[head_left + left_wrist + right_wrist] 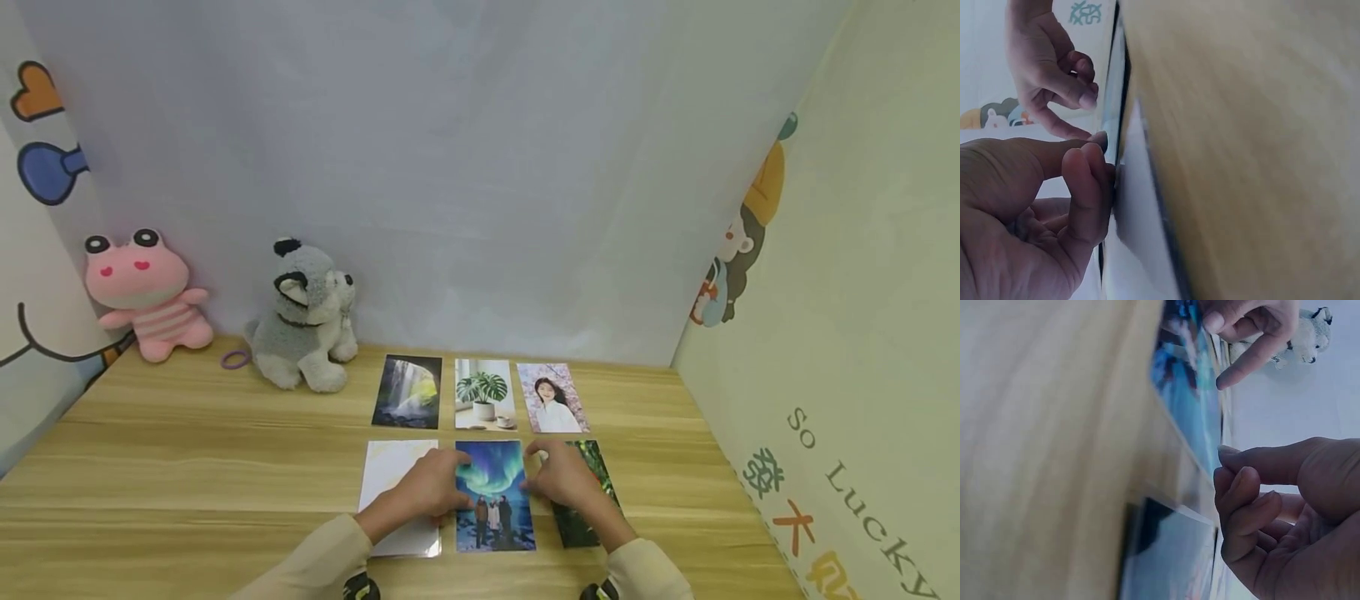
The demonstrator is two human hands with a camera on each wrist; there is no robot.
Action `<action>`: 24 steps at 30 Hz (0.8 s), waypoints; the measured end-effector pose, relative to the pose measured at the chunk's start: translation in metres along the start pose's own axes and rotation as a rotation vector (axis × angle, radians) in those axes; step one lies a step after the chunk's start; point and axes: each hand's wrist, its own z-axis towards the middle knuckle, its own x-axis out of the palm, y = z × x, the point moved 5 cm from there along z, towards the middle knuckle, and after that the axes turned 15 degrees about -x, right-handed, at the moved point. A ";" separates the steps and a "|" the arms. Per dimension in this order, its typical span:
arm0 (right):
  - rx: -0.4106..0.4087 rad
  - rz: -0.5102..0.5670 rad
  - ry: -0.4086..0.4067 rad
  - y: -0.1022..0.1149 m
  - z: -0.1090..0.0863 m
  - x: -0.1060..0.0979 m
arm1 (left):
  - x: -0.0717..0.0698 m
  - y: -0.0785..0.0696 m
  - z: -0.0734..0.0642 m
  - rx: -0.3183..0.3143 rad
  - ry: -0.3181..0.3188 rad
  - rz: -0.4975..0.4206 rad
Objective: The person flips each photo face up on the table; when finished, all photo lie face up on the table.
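A photo print of people under a green aurora lies flat on the wooden table, between my two hands. At its left edge, the thumb and index finger of my left hand touch it, set apart. My right hand has its thumb and index finger by the right edge. Under my left wrist lies a whitish print, partly covered. Beneath my right hand is a dark green print, also partly hidden. In the right wrist view, the right fingertips are close to the aurora photo.
Behind lie a waterfall print, a potted plant print and a portrait print, in a row. Back left are a grey plush dog, a purple ring and a pink plush toy. Pale curtains enclose the table.
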 end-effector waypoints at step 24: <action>-0.329 0.192 0.019 0.034 0.034 0.018 | -0.064 0.058 -0.026 0.215 -0.127 0.208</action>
